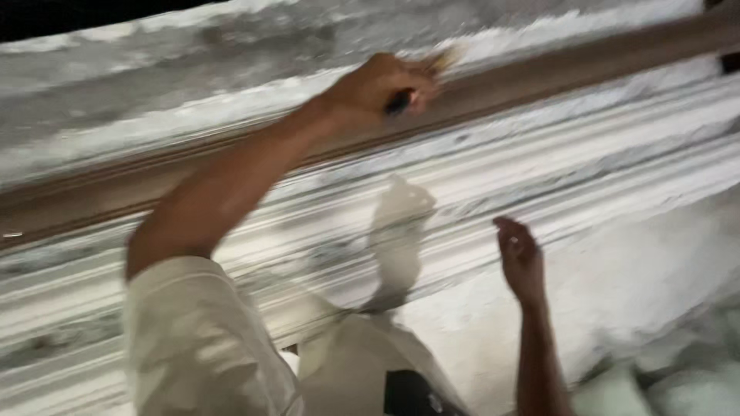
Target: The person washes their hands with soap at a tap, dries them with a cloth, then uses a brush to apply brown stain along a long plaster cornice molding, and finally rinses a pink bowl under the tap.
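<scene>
Head view, heavily blurred by motion. A long brown wooden rail [539,73] runs across pale grey-white plastered wall mouldings [586,162]. The left hand [378,88] is raised against the rail, fingers curled closed around a small dark-handled tool [401,102] whose pale tip touches the rail's upper edge; its exact kind cannot be told. The right hand [520,258] hangs well below the rail, fingers loosely bent, holding nothing. A cream sleeve [200,339] covers the left upper arm, below the rail.
</scene>
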